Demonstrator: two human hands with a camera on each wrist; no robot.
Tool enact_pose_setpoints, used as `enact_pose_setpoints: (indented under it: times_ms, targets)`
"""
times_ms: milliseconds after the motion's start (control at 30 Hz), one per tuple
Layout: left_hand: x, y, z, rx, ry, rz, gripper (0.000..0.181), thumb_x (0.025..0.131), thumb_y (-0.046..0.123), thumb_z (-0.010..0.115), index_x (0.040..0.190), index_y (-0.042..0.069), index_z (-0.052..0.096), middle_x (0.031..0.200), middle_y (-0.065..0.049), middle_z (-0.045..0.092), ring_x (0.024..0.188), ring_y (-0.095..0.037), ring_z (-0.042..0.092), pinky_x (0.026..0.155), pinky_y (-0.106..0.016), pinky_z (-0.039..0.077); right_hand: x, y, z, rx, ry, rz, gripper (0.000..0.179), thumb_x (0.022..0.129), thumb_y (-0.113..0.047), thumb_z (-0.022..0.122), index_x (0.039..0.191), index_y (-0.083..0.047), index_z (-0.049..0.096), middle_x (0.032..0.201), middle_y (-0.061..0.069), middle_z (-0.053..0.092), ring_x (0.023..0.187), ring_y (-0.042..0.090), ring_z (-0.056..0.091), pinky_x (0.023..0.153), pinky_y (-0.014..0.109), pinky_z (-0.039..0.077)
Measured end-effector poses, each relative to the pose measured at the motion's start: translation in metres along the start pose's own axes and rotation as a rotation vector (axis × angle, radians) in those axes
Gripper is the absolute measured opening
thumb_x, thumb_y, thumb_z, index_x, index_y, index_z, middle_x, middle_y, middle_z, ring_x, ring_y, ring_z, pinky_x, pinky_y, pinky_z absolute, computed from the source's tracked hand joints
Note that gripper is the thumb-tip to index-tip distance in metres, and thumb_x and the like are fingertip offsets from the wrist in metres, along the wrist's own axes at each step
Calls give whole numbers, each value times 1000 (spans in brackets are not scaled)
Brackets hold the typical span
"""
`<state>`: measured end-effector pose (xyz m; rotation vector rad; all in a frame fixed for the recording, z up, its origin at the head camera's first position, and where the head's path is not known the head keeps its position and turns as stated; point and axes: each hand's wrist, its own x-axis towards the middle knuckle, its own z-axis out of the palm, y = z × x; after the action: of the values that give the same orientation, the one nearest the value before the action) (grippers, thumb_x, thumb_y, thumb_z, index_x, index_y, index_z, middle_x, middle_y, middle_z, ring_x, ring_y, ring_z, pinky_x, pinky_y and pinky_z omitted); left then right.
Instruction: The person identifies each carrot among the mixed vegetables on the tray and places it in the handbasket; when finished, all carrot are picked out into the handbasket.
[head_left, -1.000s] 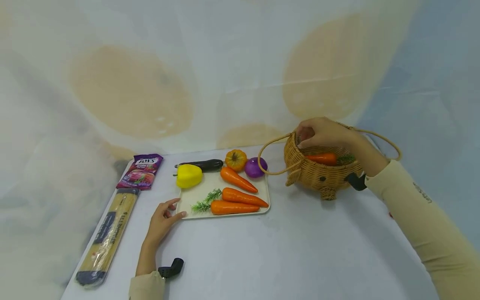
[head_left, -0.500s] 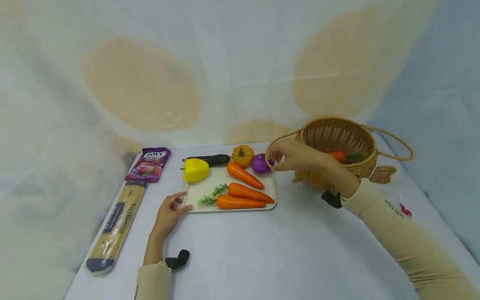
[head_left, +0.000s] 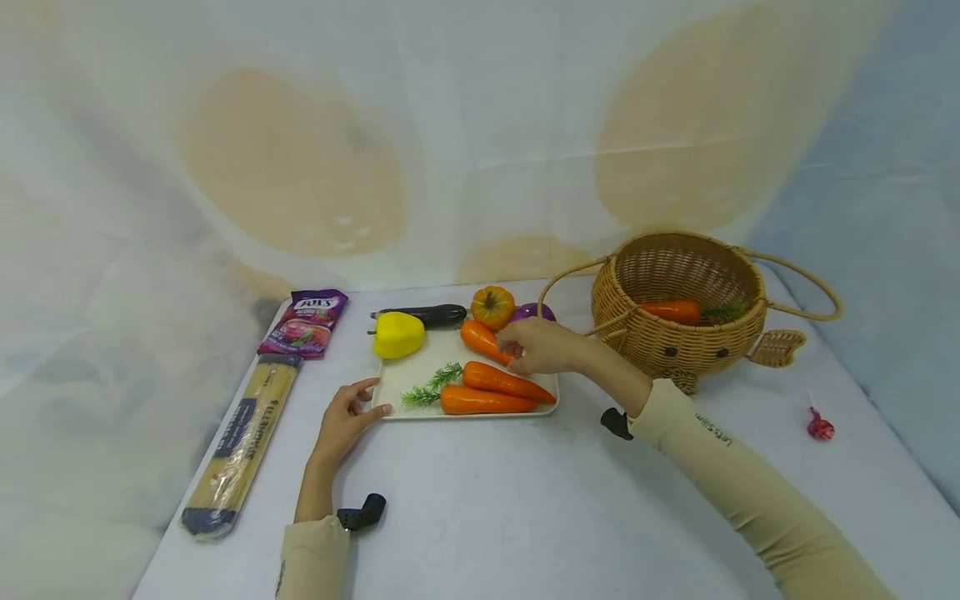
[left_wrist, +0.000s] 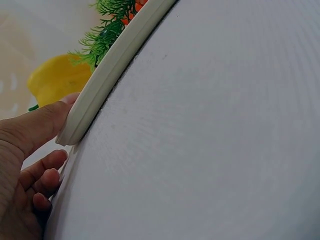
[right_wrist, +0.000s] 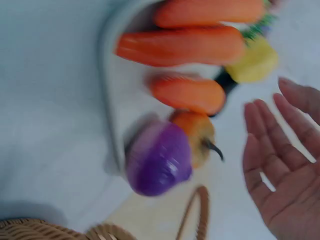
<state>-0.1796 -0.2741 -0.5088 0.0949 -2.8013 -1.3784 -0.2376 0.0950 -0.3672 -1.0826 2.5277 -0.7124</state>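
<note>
My left hand (head_left: 347, 422) is at the near left corner of a cream tray (head_left: 392, 382), thumb over its rim and the other fingers loosely bent around the outer side. My empty right hand (head_left: 542, 343) hovers above the tray's right part, fingers relaxed and apart in the right wrist view. Under it lie three orange toy carrots (head_left: 489, 402), two with tips pointing right and one farther back. A purple onion (right_wrist: 159, 160), partly hidden by the hand in the head view, sits beside a small pumpkin (head_left: 492, 307). A yellow bell pepper (head_left: 398, 335) and a dark eggplant (head_left: 435, 316) fill the back left.
Right of the tray stands a wicker basket (head_left: 637, 337) with two loop handles, holding a carrot (head_left: 672, 312) with green leaves. A red-wrapped lollipop (head_left: 821, 427) lies at the right. A purple candy bag (head_left: 306, 325) and a spaghetti pack (head_left: 242, 446) line the left edge.
My right hand has left the basket opening and travelled left, past the onion, to above the carrots. My left hand stays at the tray corner. The head view has shifted slightly.
</note>
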Motion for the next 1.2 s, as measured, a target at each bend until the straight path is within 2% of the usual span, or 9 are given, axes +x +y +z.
enact_pose_setpoints:
  times_ms: [200, 400, 533, 667, 1033, 1200]
  targets:
    - [-1, -1, 0, -22, 9, 0, 55, 85, 29, 79, 135, 18, 61, 109, -10, 53, 86, -20, 41, 76, -33, 33, 12, 4, 21, -35, -5, -26, 25, 89, -7, 70, 115, -6, 69, 115, 10, 65, 103, 28, 61, 91, 36, 51]
    - [-2, 0, 0, -37, 8, 7, 55, 84, 29, 80, 135, 18, 62, 109, -10, 54, 86, -21, 42, 76, -33, 34, 20, 0, 33, -70, 4, -38, 25, 89, -8, 70, 115, -8, 70, 115, 6, 66, 106, 25, 61, 93, 38, 51]
    - [-2, 0, -1, -30, 19, 13, 55, 83, 29, 81, 134, 18, 62, 108, -10, 54, 85, -21, 42, 75, -34, 34, 25, -5, 42, -48, -6, -63, 24, 91, -12, 70, 115, -9, 70, 117, 5, 67, 110, 23, 61, 96, 38, 50]
    - [0, 1, -2, -18, 21, 23, 55, 84, 29, 80, 134, 18, 62, 108, -10, 54, 85, -20, 42, 75, -33, 34, 30, -11, 51, -51, 0, -76, 24, 91, -18, 71, 113, -11, 72, 112, 3, 65, 102, 21, 60, 93, 37, 49]
    - [2, 1, 2, -39, 19, 24, 54, 84, 29, 80, 134, 19, 62, 107, -9, 55, 85, -20, 43, 75, -34, 34, 45, -20, 74, -253, 39, -122, 31, 87, -27, 74, 114, -11, 74, 99, 0, 63, 85, 14, 52, 80, 30, 45]
    - [1, 0, 1, -45, 27, 22, 53, 84, 28, 80, 133, 19, 63, 107, -9, 54, 85, -21, 43, 75, -34, 34, 51, -24, 78, -285, 57, -122, 28, 87, -27, 74, 111, -13, 74, 97, 0, 62, 82, 14, 50, 76, 28, 44]
